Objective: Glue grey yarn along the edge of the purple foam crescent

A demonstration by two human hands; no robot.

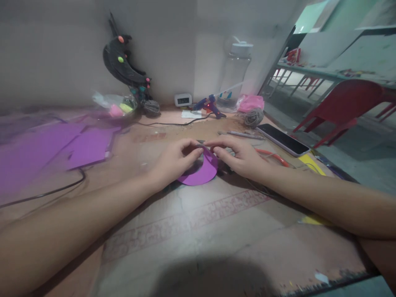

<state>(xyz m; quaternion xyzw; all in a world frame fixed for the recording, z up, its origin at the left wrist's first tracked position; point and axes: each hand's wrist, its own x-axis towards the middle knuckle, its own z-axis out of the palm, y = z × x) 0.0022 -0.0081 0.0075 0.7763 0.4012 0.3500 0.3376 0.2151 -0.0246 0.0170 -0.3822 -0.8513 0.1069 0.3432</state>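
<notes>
The purple piece (202, 175) sits near the middle of the surface (130, 272), well in from its near and right edges, with its rounded side toward the near edge. Left hand (182, 156) and right hand (238, 154) meet over its far end: the left fingers pinch it from one side, thumb against forefinger, and the right fingers grasp it from the other. A small dark bit shows between the fingertips, too blurred to name.

The step looks like working that far end with the fingertips, and the piece seems to be thin, flexible sheet. To do it well, the grip should be light but firm and close to the worked spot, since a hard squeeze could crease the sheet. One hand does best as the steady anchor while the other makes small adjustments; pulling both ways at once could skew or tear it. Resting both forearms on the surface, as they appear to lie now, should help steadiness. The rounded edge is best left free of the palms so its outline holds.

Toward the back edge lies a glue gun (208, 105) with a red light glowing; it may be hot, so wrists should avoid its tip and its cord (167, 123).
</notes>
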